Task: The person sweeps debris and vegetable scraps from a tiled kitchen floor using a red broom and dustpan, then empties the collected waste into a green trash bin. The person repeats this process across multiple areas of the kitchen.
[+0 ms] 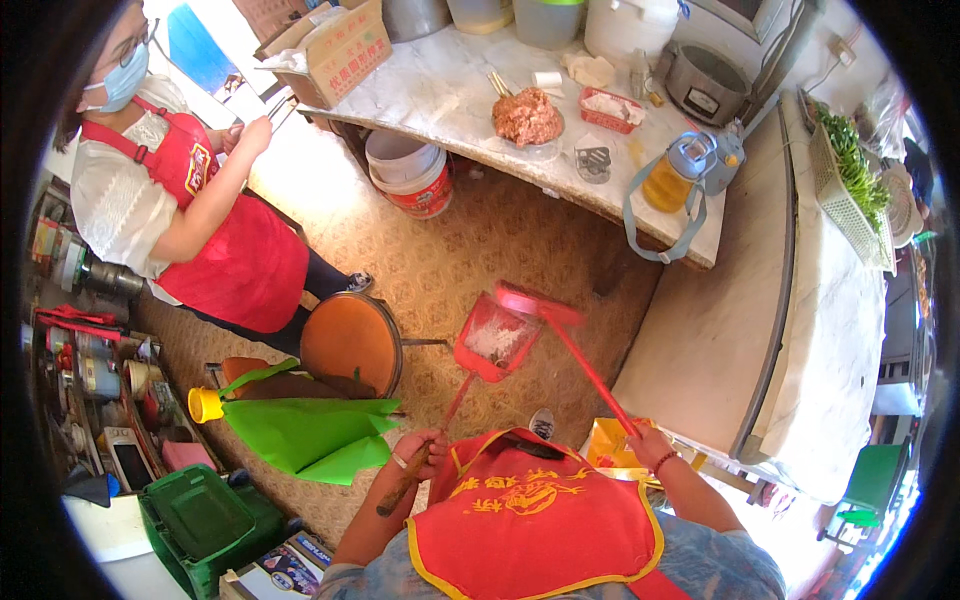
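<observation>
My left hand (421, 453) grips the handle of a red dustpan (491, 369), whose pan rests on the patterned floor ahead of me. White debris (496, 337) lies in the pan. In my right hand (651, 447) is the red stick of a broom (541, 303). Its pinkish head is at the far right rim of the dustpan, slightly blurred. Whether bristles touch the debris I cannot tell.
A co-worker in a red apron (232, 255) stands at left beside a round brown stool (351, 341) and green bag (307, 435). Minced meat (526, 117) and a strapped bottle (671, 176) sit on the marble-look table (450, 90). A bucket (411, 180) stands beneath; a counter (720, 300) rises at right.
</observation>
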Available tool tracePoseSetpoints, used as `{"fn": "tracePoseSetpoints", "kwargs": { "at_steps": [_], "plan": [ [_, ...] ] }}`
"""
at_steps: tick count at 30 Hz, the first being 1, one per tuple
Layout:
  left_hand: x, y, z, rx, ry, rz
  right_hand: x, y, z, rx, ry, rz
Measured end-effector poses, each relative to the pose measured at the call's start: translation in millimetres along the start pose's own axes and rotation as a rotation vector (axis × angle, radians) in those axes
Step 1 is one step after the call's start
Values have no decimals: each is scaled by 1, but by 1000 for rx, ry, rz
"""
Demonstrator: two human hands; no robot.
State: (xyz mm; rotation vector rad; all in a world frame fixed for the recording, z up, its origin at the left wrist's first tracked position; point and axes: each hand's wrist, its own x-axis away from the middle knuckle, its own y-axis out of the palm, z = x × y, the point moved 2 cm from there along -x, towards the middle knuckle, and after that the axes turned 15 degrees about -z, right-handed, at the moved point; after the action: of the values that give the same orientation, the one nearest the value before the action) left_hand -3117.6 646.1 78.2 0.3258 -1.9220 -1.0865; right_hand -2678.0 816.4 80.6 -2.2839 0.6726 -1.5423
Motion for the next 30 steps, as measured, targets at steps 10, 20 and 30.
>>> {"fn": "tracePoseSetpoints", "kwargs": {
  "at_steps": [10, 20, 30],
  "plan": [
    [60, 73, 32, 17, 273, -60, 81, -99, -172, 68, -242, 23],
    [98, 140, 132, -230, 292, -44, -30, -243, -374, 424, -284, 440],
    [101, 175, 197, -273, 302, -180, -113, -295, -475, 621, -2, 282]
  ]
}}
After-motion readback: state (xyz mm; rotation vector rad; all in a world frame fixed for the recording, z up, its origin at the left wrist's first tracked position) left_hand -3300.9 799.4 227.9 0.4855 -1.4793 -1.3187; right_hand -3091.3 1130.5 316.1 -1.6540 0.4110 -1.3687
